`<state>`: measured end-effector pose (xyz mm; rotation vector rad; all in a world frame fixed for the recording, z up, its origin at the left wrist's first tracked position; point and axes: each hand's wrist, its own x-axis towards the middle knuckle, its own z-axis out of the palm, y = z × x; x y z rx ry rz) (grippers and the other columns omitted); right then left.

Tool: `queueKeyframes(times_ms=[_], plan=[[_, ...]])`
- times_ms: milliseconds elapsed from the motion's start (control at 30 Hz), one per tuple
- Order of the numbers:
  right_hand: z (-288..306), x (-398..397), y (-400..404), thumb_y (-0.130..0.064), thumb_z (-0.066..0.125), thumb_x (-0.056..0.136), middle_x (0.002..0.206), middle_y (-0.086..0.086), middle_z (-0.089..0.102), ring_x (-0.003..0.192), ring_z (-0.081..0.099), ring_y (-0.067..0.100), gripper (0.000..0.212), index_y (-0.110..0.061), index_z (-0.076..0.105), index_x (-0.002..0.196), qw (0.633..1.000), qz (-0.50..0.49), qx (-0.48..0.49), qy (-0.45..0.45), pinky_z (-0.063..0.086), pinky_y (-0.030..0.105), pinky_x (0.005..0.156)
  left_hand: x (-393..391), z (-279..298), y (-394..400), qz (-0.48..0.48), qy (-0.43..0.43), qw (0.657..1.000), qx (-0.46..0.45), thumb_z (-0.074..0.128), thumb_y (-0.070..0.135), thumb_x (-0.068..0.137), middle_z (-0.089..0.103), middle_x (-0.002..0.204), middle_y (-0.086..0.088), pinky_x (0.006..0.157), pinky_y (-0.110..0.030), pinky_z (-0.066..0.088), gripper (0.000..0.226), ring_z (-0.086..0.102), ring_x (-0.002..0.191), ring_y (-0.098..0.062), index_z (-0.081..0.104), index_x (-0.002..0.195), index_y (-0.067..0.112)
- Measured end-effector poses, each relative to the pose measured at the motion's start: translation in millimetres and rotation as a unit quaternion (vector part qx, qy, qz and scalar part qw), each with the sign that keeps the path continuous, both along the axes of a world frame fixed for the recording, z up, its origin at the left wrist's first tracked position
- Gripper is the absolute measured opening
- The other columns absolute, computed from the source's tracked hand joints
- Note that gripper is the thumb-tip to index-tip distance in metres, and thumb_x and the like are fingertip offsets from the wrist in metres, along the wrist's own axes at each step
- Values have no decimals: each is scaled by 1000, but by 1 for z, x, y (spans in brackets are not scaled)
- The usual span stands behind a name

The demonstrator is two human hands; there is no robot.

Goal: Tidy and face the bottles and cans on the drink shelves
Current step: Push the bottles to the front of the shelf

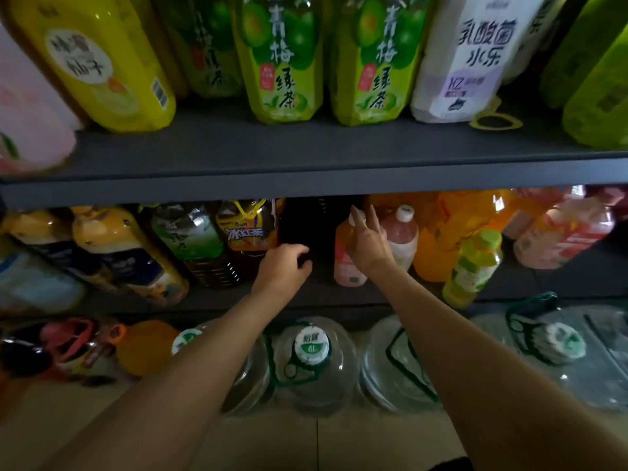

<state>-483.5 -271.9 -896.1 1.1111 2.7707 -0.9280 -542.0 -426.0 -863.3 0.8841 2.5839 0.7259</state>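
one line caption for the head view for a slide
Right hand grips a pink bottle on the middle shelf; left hand reaches beside it.

On the middle shelf (339, 294), the right hand (368, 244) grips the neck of a pink bottle (346, 270). The left hand (283, 266) curls at a dark bottle (302, 232) just left; whether it grips is unclear.

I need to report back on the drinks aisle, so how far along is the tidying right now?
Partway. Done: the green tea bottles on the upper shelf stand upright, labels forward. In hand: the right hand grips a small pink bottle near its cap on the lower shelf, while the left hand reaches into the dark gap beside it. Left: the small green bottle is out of line, and the bottles at far left lean.
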Motion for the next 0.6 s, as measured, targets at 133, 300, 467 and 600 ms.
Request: queueKeyframes(times_ms=[133,300,467,600], plan=[[-16,-17,2,3,44,89,147,9,28,129,27,35,70,-26,18,147,994,-36,100,20,35,41,101,-11,-27,8,-4,8,999,45,58,17,90,63,120,-12,93,-32,49,37,61,108,-22,57,126,10],[-15,-21,-15,-5,46,91,119,12,53,116,43,28,32,-8,49,123,976,-20,177,124,41,33,85,-20,-45,4,-16,5,998,66,58,17,90,63,120,-10,94,-34,49,34,60,109,-21,59,123,10],[-6,-11,-32,-2,48,88,113,12,56,110,47,29,25,-6,58,112,976,25,162,141,33,26,72,-24,-36,-13,-56,-17,995,78,59,14,89,63,120,-10,95,-36,48,35,59,111,-19,59,123,9],[1,10,-40,0,53,85,112,8,57,105,49,27,22,-9,62,103,975,36,146,162,33,27,75,-31,-21,-24,-133,-62,987,65,62,14,87,53,135,-7,98,-30,46,51,53,121,-17,46,135,10]])
